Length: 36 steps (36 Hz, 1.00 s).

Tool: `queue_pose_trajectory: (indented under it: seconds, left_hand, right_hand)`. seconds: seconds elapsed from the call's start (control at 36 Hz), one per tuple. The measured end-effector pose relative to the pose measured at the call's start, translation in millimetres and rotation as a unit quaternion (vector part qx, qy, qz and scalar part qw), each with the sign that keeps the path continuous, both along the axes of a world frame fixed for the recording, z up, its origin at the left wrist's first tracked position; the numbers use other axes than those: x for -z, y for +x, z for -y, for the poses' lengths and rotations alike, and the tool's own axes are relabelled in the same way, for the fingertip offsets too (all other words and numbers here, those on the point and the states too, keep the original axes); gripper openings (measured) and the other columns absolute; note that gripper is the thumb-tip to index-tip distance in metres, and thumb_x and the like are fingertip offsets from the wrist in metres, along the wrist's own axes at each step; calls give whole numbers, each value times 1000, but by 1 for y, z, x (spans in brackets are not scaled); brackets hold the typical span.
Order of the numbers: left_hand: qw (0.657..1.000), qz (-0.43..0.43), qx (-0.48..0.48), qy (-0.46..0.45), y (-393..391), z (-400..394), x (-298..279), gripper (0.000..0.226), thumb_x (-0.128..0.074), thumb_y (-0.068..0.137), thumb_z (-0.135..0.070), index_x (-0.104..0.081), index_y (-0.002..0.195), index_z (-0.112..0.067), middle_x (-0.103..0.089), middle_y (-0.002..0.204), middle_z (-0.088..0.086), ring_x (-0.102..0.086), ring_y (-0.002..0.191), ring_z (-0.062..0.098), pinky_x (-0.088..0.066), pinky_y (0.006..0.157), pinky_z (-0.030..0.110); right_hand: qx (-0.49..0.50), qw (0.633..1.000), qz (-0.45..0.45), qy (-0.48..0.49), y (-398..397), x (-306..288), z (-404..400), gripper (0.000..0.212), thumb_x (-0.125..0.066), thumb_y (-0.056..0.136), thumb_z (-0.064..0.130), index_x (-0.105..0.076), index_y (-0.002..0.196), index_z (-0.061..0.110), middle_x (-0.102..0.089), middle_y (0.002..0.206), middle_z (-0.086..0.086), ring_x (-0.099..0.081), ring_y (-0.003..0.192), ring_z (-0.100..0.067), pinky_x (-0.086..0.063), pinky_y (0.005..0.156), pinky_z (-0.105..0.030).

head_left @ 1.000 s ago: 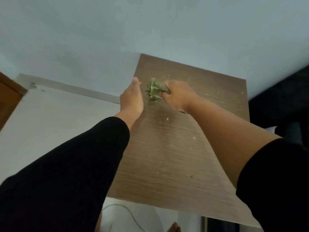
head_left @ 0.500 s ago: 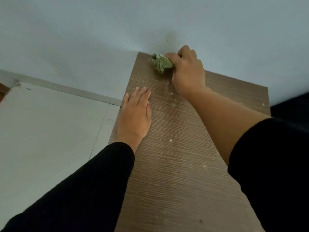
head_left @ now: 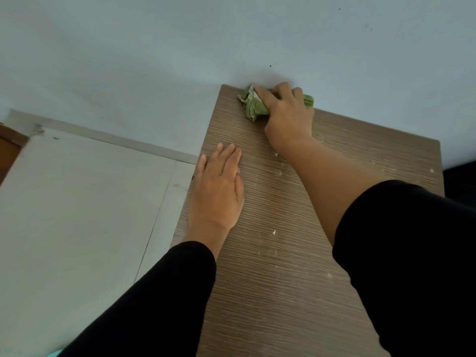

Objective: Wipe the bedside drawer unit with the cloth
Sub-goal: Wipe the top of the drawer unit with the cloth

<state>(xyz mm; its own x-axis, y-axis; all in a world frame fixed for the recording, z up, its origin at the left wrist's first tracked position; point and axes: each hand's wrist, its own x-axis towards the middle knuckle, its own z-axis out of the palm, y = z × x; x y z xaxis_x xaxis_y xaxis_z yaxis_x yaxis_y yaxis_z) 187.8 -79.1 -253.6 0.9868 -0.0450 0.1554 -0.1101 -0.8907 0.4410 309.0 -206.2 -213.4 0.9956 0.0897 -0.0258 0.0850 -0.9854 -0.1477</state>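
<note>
I have only the one head view: it looks steeply down and forward from close above the brown wood-grain drawer unit top, toward the pale blue wall; edges seem bent, probably by the wide lens.

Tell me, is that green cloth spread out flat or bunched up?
Bunched up. The cloth shows as a crumpled wad under the right hand, with creased folds sticking out at the left.

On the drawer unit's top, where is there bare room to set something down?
Free: the right half of the top, between the right forearm and the right edge, and the strip between both arms. Crowded: the far left corner, where the right hand presses the cloth; the left hand covers the left edge.
</note>
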Motion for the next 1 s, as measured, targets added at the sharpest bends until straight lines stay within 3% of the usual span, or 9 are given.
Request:
queue_pose_trajectory:
  seconds: [0.17, 0.5, 0.64, 0.78, 0.86, 1.0]
  left_hand:
    - [1000, 3, -2, -3, 0, 0, 0, 45, -27, 93, -21, -48, 132, -11, -49, 140, 4, -35, 136, 19, -17, 115, 38]
    - [1000, 15, 0, -23, 2, 0, 1, 44, -27, 94, -21, -51, 130, -8, -51, 138, 7, -37, 135, 22, -15, 114, 37]
    - [997, 8, -22, -68, 7, 1, -3, 41, -30, 98, -18, -42, 135, -6, -44, 142, 10, -34, 136, 21, -15, 117, 35]
    - [991, 28, -33, -128, 6, 1, -3, 41, -29, 98, -17, -43, 133, -4, -48, 137, 12, -42, 129, 23, -31, 111, 42]
    - [986, 34, -38, -157, 4, -2, -5, 39, -31, 96, -11, -46, 131, -2, -51, 133, 13, -46, 125, 23, -33, 109, 32]
    - [988, 15, -17, -152, -11, -17, -9, 48, -37, 87, 8, -47, 131, -5, -52, 132, 12, -46, 124, 21, -22, 102, 10]
  right_hand:
    - [24, 998, -36, 51, 7, -3, 1, 60, -49, 84, 7, -44, 135, 40, -42, 129, -2, -34, 125, -26, -33, 100, -53]
    - [32, 986, -94, 134, -5, -7, 7, 62, -49, 79, -1, -52, 128, 36, -46, 126, -1, -38, 125, -22, -29, 103, -41]
    - [22, 987, -90, 133, -29, -6, 6, 62, -49, 79, -2, -53, 128, 37, -46, 126, -1, -37, 124, -22, -29, 103, -42]
    - [21, 987, -82, 138, -58, -7, 3, 58, -49, 80, 0, -56, 125, 36, -47, 123, -2, -38, 120, -23, -31, 102, -43]
    - [26, 984, -82, 154, -77, -6, 2, 57, -49, 80, -2, -57, 124, 32, -48, 123, -3, -39, 119, -25, -31, 102, -44]
    - [23, 986, -82, 141, -116, -6, -1, 60, -49, 80, -1, -54, 129, 34, -48, 123, -1, -38, 119, -24, -31, 102, -44]
